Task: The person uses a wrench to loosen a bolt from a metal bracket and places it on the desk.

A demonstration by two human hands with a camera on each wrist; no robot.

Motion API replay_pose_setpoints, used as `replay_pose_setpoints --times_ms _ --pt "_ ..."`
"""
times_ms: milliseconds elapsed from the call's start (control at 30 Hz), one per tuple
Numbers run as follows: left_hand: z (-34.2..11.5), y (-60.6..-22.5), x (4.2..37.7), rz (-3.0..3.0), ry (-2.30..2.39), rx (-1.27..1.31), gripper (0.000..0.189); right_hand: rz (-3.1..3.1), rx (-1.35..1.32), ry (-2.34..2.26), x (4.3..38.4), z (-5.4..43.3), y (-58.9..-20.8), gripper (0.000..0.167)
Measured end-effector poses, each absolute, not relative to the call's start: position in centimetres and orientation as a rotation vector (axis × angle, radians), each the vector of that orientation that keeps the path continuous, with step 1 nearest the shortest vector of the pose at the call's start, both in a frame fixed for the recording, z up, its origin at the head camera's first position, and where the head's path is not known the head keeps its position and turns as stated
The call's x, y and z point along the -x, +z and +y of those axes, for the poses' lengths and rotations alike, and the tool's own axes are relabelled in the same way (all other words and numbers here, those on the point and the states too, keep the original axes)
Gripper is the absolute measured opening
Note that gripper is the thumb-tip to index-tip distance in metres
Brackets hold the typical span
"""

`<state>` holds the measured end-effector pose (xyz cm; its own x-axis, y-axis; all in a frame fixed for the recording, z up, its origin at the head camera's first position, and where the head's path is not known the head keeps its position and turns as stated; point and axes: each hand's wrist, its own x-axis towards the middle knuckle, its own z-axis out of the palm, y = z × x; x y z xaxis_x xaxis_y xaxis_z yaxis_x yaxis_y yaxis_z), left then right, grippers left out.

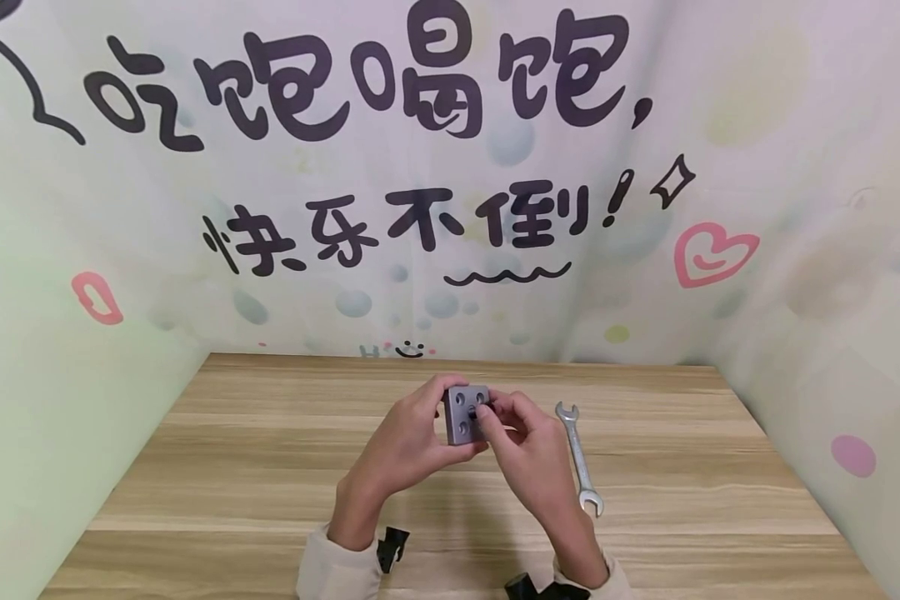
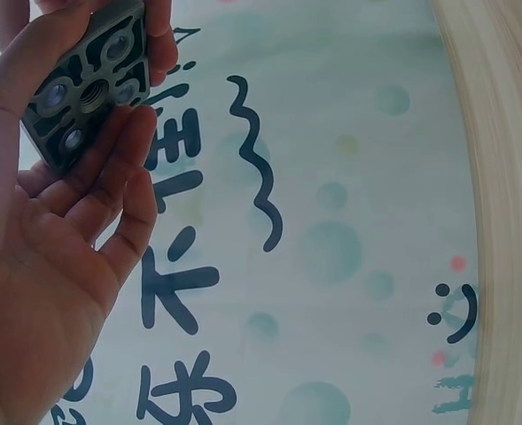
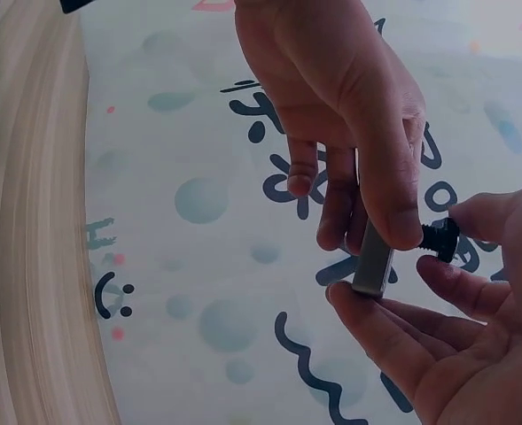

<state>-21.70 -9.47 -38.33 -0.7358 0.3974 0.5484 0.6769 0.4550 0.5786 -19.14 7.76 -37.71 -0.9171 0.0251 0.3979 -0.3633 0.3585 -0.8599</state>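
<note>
Fingers and thumb of my left hand [image 1: 408, 429] grip a small grey square metal plate [image 1: 457, 427] by its edges, upright above the table. Its back, in the left wrist view, is ribbed, with round holes near the corners and a threaded hole in the middle. My right hand [image 1: 528, 446] pinches a black bolt [image 3: 445, 239] between thumb and forefinger at the plate's front centre. In the right wrist view the bolt's threaded shank points at the plate, seen edge-on, and other right fingers reach to the plate's edge. The shank's tip is hidden by the left thumb.
A double open-ended wrench [image 1: 581, 458] lies on the wood-grain table [image 1: 255, 467], right of my right hand. Behind stands a pale cloth backdrop [image 1: 420, 308] with black lettering, and pale walls rise at both sides. Black mounts [image 1: 393, 547] sit at both wrists.
</note>
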Motion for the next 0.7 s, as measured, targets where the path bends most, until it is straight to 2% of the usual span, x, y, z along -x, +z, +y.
replay_pose_setpoints --times_ms 267,700 --pt "-9.57 -38.32 21.68 -2.385 -1.161 0.895 0.069 -2.278 -0.364 1.599 19.2 7.9 -37.78 0.004" --pt "-9.64 -38.28 21.64 -2.368 -1.149 0.878 0.07 -2.263 -0.459 1.536 19.21 8.13 -37.95 0.022"
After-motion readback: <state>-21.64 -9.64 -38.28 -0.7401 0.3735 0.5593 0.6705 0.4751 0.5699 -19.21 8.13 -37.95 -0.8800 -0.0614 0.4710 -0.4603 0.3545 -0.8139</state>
